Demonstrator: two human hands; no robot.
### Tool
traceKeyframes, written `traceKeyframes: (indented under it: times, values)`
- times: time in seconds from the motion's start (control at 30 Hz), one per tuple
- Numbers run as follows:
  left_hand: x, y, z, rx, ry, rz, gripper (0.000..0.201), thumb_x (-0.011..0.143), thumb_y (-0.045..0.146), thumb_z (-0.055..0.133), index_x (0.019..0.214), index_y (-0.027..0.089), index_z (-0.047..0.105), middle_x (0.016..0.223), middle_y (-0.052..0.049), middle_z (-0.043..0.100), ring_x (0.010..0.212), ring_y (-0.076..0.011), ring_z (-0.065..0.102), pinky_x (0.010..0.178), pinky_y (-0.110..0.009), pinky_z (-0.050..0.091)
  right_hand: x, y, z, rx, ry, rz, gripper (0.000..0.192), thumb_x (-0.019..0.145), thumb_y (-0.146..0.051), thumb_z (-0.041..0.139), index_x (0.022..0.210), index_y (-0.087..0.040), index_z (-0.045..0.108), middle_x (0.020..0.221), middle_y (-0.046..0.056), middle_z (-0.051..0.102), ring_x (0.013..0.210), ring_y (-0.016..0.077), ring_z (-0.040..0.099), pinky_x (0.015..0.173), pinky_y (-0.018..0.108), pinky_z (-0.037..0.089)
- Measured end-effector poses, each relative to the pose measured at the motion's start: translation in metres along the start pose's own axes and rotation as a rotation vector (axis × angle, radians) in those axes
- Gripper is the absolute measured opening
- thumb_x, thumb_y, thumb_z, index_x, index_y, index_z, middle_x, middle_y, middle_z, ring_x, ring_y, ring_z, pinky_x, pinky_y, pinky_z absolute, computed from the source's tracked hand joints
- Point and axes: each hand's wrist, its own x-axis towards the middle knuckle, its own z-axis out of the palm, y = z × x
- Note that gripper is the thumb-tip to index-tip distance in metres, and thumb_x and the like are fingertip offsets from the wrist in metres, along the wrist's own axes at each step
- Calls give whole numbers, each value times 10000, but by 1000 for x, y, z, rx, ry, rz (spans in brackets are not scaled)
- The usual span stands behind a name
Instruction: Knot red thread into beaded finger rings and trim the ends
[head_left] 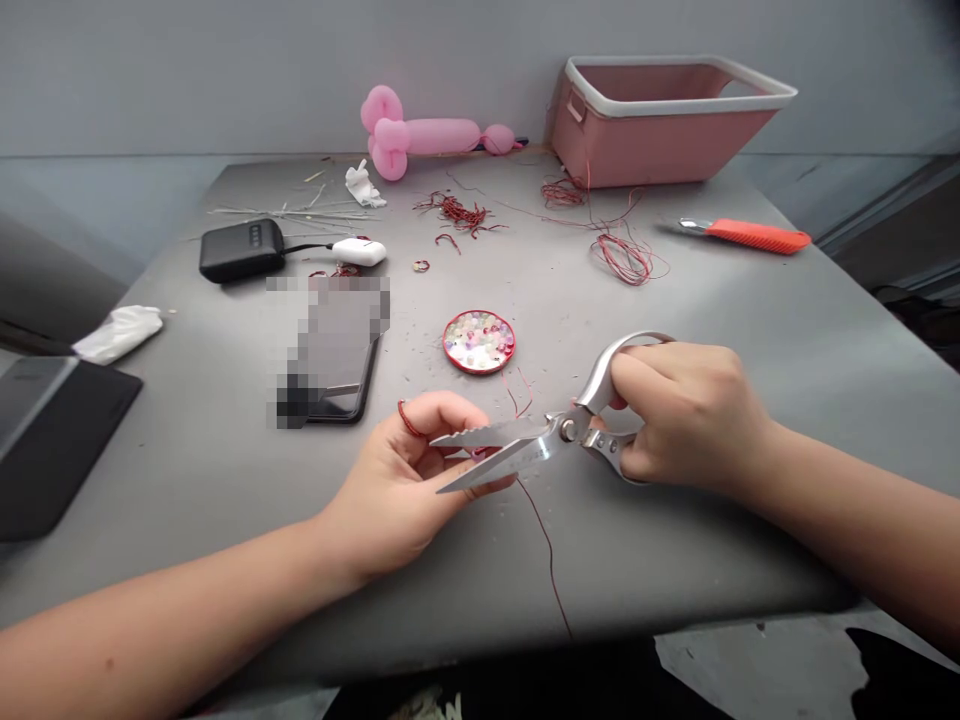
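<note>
My right hand [686, 415] grips the handles of steel scissors [525, 445], whose blades stand slightly apart and point left. My left hand [416, 480] pinches a thin red wire [546, 540] right at the blades; a small loop of the wire curls over my index finger, and the loose end trails down past the near edge of the grey table [675, 560]. Just beyond the hands sits a round red-rimmed dish of pale beads [478, 341].
A phone [334, 350], a black power bank [241, 249] with a white plug, tangles of red wire [622, 255], an orange-handled tool [750, 236], a pink balloon figure [420, 135] and a pink basket [660, 115] lie farther back. A dark tablet [45, 430] is at left.
</note>
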Motion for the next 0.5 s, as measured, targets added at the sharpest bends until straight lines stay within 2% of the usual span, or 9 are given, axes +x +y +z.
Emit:
traceKeyframes:
  times: [0.13,0.37,0.5]
  values:
    - [-1,0,-1,44,-7,-15,307,596,34,877,716,155,622,672,54,720,662,-52,689,657,-112,560,1,0,0,-7,-12,0,164,707,-217,453,568,-233,368,451,-21,406,407,128,330,415,265,287]
    - [-1,-1,-1,59,-61,18,230,678,64,834,725,159,630,679,47,723,674,-53,698,652,-106,556,1,-1,2,22,-49,1,165,710,-220,459,592,-238,345,464,-23,419,416,133,356,429,259,290]
    - [0,-1,-1,49,-92,36,177,727,56,792,710,156,646,672,41,717,663,-45,690,648,-95,554,0,-1,3,54,-33,-13,181,684,-179,446,579,-242,312,442,-30,395,397,126,322,420,253,290]
